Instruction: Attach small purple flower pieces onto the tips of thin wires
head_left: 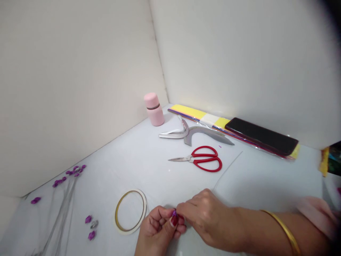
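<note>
Near the front edge, my left hand (160, 229) pinches a small purple piece (174, 213) between thumb and fingers. It looks like crumpled or folded paper, mostly covered by the fingertips. My right hand (215, 218) reaches in from the right with its fingers closed at the same piece; its grip is partly hidden. A thin grey wire (230, 169) runs up and right from behind the right hand; where its lower end goes is hidden. Left of my left hand, almost touching it, lies a roll of white tape (144, 202).
Red-handled scissors (191, 158) lie beyond my hands, with grey-white paper strips (205, 131) behind. Further back are a pink bottle (156, 115), a pack of coloured paper (186, 111) and a phone (261, 137). At left lie purple-tipped wire stems (62, 206) and loose purple pieces (88, 219).
</note>
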Motion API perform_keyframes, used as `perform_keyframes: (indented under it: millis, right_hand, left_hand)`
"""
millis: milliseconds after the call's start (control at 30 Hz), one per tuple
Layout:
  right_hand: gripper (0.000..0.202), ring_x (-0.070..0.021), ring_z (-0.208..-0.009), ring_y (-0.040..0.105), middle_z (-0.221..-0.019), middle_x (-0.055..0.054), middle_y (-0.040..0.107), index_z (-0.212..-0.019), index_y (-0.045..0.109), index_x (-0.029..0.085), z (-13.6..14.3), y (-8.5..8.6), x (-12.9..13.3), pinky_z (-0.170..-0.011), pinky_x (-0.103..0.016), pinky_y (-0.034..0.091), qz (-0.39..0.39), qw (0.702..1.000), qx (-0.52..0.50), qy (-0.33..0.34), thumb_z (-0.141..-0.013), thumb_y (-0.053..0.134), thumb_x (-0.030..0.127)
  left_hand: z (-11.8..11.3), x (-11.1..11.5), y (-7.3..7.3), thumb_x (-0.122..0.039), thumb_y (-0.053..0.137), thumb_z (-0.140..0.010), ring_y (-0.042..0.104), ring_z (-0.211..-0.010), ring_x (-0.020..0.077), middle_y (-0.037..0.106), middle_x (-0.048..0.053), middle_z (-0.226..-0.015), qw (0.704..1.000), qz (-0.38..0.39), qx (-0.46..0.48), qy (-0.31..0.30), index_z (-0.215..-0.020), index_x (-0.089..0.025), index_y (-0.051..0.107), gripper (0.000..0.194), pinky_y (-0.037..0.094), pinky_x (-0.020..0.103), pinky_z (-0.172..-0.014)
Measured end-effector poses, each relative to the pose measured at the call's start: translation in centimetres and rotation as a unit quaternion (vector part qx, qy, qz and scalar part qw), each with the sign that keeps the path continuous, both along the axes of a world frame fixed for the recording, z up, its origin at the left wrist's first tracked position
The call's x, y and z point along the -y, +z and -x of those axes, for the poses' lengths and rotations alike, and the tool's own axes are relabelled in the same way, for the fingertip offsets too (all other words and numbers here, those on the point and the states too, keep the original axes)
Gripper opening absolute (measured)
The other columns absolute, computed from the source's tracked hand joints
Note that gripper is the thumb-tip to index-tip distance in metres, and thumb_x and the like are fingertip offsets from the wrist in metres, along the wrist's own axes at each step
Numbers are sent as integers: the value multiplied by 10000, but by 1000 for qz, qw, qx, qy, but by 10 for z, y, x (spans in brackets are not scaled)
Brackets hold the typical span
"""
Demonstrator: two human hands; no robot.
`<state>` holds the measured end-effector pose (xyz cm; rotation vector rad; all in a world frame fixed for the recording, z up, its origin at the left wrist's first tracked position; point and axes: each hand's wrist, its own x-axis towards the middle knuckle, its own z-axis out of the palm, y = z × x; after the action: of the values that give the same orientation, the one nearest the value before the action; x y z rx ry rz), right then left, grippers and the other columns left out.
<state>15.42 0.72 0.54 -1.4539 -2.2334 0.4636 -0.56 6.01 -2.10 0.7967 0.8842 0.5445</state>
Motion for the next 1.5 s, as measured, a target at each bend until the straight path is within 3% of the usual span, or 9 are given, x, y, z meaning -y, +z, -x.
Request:
perform_keyframes:
  millis: [567,700,900,1033,1200,1500]
  right_hand:
    - [150,-121,-492,531,-627,22,625,-755,503,181,2,-7,2,-455,-245,282,-49,999,19,-10,-673,439,74]
    - [123,-119,-527,541,-662,26,626,-788,494,186,1,-8,-3,-480,-241,287,-30,999,25,-24,-732,443,90]
    - [81,-150,-608,559,-754,4,629,-901,489,192,-2,8,-4,-501,-254,274,15,996,76,-49,-857,426,218]
    - [61,-167,-628,543,-742,-1,612,-878,492,198,-4,6,-2,-503,-264,250,-15,992,106,-61,-844,467,241]
    - [106,-140,-553,504,-641,19,585,-747,482,196,-6,-3,-4,-499,-268,247,-30,993,102,-43,-802,435,119]
    - [137,-129,-485,463,-599,27,572,-755,468,197,1,-6,2,-473,-265,254,-58,996,64,-35,-696,430,79]
  left_hand:
    - [-4,1,5,-256,801,-540,598,-474,89,668,33,-482,1000,-9,17,10,-542,-121,633,216,403,143,-451]
    - [-5,-2,7,-276,801,-537,598,-479,87,686,51,-521,1000,-7,-8,27,-602,-105,662,230,414,144,-456]
    - [-4,-4,7,-281,815,-506,600,-475,84,697,54,-525,998,-13,-15,60,-668,-113,690,265,439,144,-469]
    - [-3,-4,3,-272,823,-493,621,-488,95,708,64,-545,997,-6,-16,76,-667,-117,690,268,446,146,-466]
    - [-3,-3,1,-259,822,-498,627,-502,99,717,75,-565,997,-5,-6,73,-660,-119,688,253,453,155,-477]
    - [-4,-2,8,-255,831,-476,609,-465,83,685,39,-493,997,9,-10,75,-608,-120,676,245,430,137,-455]
